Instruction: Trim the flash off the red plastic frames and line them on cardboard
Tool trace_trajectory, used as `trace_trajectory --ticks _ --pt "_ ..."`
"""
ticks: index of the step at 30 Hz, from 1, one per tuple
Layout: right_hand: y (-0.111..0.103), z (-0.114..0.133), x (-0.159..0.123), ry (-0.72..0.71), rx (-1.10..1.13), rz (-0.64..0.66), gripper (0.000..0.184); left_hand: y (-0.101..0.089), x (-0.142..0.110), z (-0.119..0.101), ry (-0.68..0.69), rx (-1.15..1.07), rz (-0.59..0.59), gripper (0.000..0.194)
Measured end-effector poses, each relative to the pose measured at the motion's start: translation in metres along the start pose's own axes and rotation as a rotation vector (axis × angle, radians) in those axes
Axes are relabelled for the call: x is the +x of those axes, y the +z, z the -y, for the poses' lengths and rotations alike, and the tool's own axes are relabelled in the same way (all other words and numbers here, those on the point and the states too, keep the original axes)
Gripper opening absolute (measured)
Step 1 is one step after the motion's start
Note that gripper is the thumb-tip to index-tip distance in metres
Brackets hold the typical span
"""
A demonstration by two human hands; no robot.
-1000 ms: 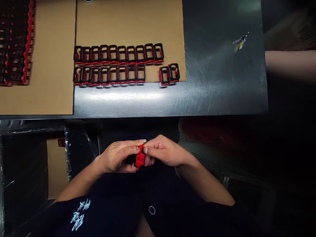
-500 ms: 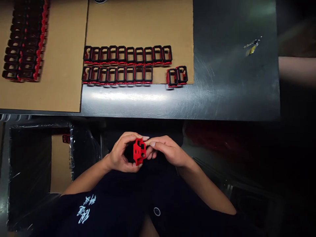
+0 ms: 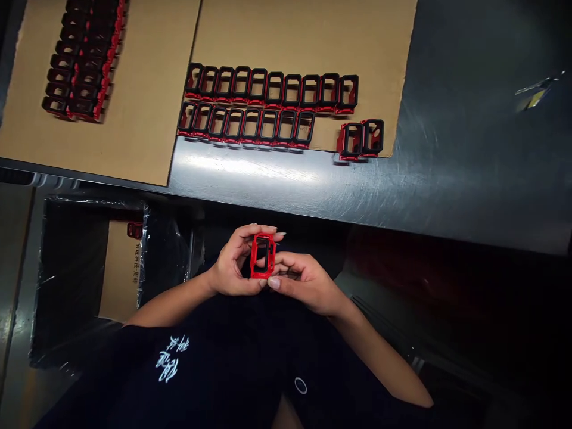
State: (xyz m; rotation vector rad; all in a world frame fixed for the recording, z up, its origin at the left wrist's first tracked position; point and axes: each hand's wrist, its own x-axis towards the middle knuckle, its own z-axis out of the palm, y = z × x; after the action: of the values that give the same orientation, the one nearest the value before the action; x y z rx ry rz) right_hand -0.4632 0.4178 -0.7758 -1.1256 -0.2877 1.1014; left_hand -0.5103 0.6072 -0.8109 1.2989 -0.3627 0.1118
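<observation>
In front of my body, off the table's edge, I hold a small red frame (image 3: pixel 254 257) with a black inner rim, its open window turned up toward the camera. My left hand (image 3: pixel 233 262) grips it by top and bottom, thumb at the lower end and fingers at the upper end. On the other side my right hand (image 3: pixel 308 281) pinches its lower right corner, the thumb at the bottom and the fingers against the side. Similar red and black frames (image 3: pixel 268 126) stand in two rows on a cardboard sheet (image 3: pixel 304 36).
Two more frames (image 3: pixel 361 140) stand apart at the cardboard's right corner. More are lined up on the left cardboard (image 3: pixel 138 119). A small metal and yellow item (image 3: pixel 536 95) lies on the metal table (image 3: pixel 469 173). Below left is a plastic-lined box (image 3: pixel 71 268) holding cardboard and a red frame (image 3: pixel 134 230).
The red frame has been turned from its narrow side to its open window facing up. My right fingers have moved down to its lower corner. The view has shifted and tilted.
</observation>
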Motion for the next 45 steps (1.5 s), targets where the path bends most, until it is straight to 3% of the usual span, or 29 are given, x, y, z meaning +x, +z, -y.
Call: trace_trajectory --ticks 8,15,26,30,32,34,36,39,41,43,45 --pt "0.002 -0.005 -0.001 0.010 0.014 -0.085 0.044 -0.002 0.000 0.002 -0.030 -0.015 0.038 0.082" --pt "0.006 -0.003 0.002 -0.043 0.088 -0.151 0.037 -0.004 -0.003 0.006 0.026 0.002 0.005 0.086" --pt "0.008 0.003 0.007 -0.115 -0.007 -0.246 0.034 -0.016 -0.014 0.004 -0.003 0.091 -0.069 0.075" --pt "0.007 0.004 0.010 -0.157 -0.053 -0.263 0.028 -0.029 -0.013 -0.010 -0.082 0.058 -0.149 0.049" --pt "0.007 0.005 0.012 -0.163 -0.139 -0.261 0.026 -0.036 -0.011 -0.020 -0.184 0.119 -0.168 0.035" --pt "0.009 0.007 0.017 -0.150 -0.257 -0.236 0.023 -0.043 -0.010 -0.032 -0.327 0.201 -0.113 0.033" --pt "0.013 0.009 0.025 -0.119 -0.346 -0.179 0.023 -0.054 -0.013 -0.045 -0.459 0.262 -0.017 0.033" --pt "0.022 0.010 0.040 -0.063 -0.413 -0.070 0.034 -0.087 -0.029 -0.065 -0.521 0.279 0.098 0.035" --pt "0.026 0.010 0.048 -0.058 -0.466 -0.027 0.041 -0.123 -0.053 -0.079 -0.505 0.243 0.033 0.040" --pt "0.027 0.009 0.054 -0.073 -0.529 -0.042 0.039 -0.170 -0.085 -0.090 -0.488 0.216 -0.255 0.052" --pt "0.024 0.007 0.057 -0.068 -0.573 -0.117 0.036 -0.220 -0.117 -0.096 -0.504 0.254 -0.744 0.067"
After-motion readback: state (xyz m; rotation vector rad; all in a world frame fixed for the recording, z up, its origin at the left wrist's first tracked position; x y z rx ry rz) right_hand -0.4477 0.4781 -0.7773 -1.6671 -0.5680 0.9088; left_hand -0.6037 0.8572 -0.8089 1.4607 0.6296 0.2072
